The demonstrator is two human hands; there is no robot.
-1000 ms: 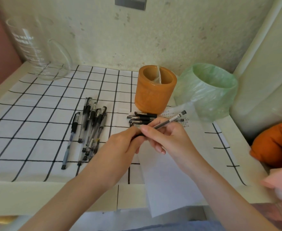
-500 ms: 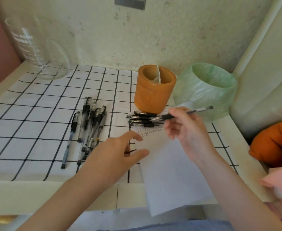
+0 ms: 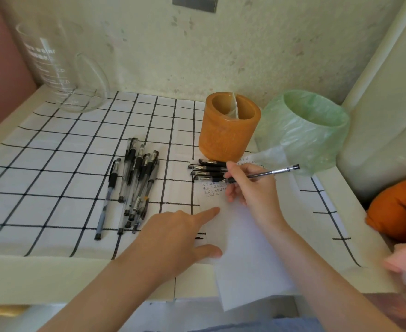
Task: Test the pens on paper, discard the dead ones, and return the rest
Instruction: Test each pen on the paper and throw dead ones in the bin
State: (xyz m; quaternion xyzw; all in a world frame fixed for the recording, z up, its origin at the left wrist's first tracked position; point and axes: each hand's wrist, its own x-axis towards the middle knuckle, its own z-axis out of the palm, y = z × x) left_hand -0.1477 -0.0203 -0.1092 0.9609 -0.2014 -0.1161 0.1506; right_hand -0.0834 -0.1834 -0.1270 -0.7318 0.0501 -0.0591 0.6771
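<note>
A: Obs. 1. Your right hand (image 3: 252,188) has its grip closed on a clear-barrelled black gel pen (image 3: 261,174); the tip points at the rows of small written marks (image 3: 211,189) near the far end of the white sheet of paper (image 3: 247,248). Uncapped? Cannot tell.

B: And your left hand (image 3: 173,238)?

A: Grip open, empty. It lies flat on the near left edge of the sheet, forefinger stretched onto the paper.

B: Other pens?

A: A loose bundle of black-capped pens (image 3: 134,185) lies on the white, black-gridded surface (image 3: 53,164), left of the sheet. Four more capped black pens (image 3: 206,170) lie side by side just in front of the round orange pen holder (image 3: 229,127). To its right stands the small bin lined with a pale green plastic bag (image 3: 307,130).
</note>
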